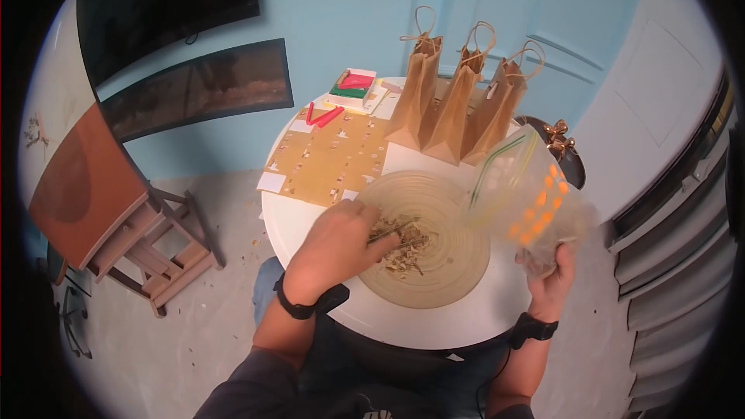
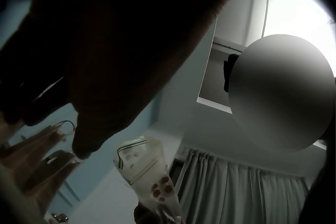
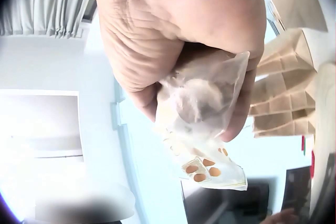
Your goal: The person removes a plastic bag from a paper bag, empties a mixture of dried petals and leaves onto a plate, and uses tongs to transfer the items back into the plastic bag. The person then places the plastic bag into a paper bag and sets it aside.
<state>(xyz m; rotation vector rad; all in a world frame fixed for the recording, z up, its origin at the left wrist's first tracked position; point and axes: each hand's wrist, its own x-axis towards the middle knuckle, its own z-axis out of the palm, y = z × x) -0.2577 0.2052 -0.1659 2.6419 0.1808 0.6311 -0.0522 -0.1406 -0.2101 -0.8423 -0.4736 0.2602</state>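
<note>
My left hand (image 1: 337, 244) is over the left side of a heap of dry brown shreds (image 1: 407, 248), its thumb reaching across the near edge. The heap lies on a round, translucent ridged mat (image 1: 458, 279). In the left wrist view the left hand (image 2: 105, 61) is dark, with nothing visible in its grasp. On the right, my right hand (image 1: 549, 268) grips a clear zip bag (image 1: 535, 186) with orange spots by its bottom end, tilting its mouth toward the mat. The right wrist view has the crumpled bag (image 3: 197, 103) between the thumb and fingers of the right hand (image 3: 178, 24).
Several brown paper bags (image 1: 450, 112) with twisted handles stand behind the mat. A patterned tan sheet (image 1: 326, 155), pink sticks (image 1: 330, 116) and a small box (image 1: 351, 87) lie at the table's back left. A wooden chair (image 1: 147, 240) stands on the floor at left.
</note>
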